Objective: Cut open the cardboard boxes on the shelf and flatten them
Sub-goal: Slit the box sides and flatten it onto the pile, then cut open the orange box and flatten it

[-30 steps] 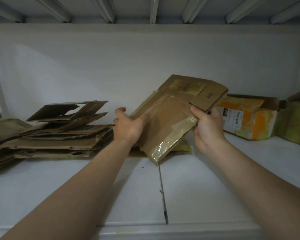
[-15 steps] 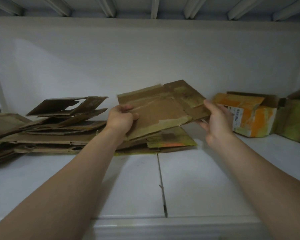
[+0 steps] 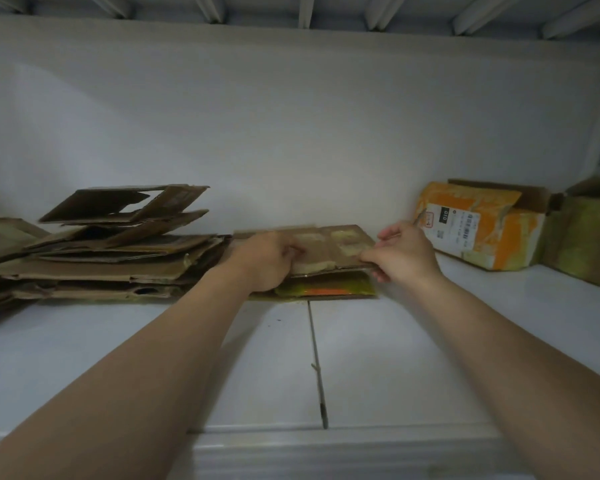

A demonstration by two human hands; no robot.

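- My left hand [image 3: 267, 261] and right hand [image 3: 402, 254] hold the flattened box [image 3: 329, 249] by its ends, fingers clamped on the edges.
- It is brown and tape-streaked, low over a yellow-taped sheet [image 3: 326, 289] mid-shelf [image 3: 395, 358].
- The pile [image 3: 118, 261] at left looks finished.
- At far right, the orange box [image 3: 478, 226] and the green box [image 3: 589, 237] look uncut, I judge.

I see two arms on my feed, uncovered along all of their visible length. The left forearm [image 3: 146, 368] and right forearm [image 3: 499, 348] are smooth and slim. The left hand [image 3: 264, 261] and right hand [image 3: 404, 254] are bare too, and their outlines are slightly blurred.
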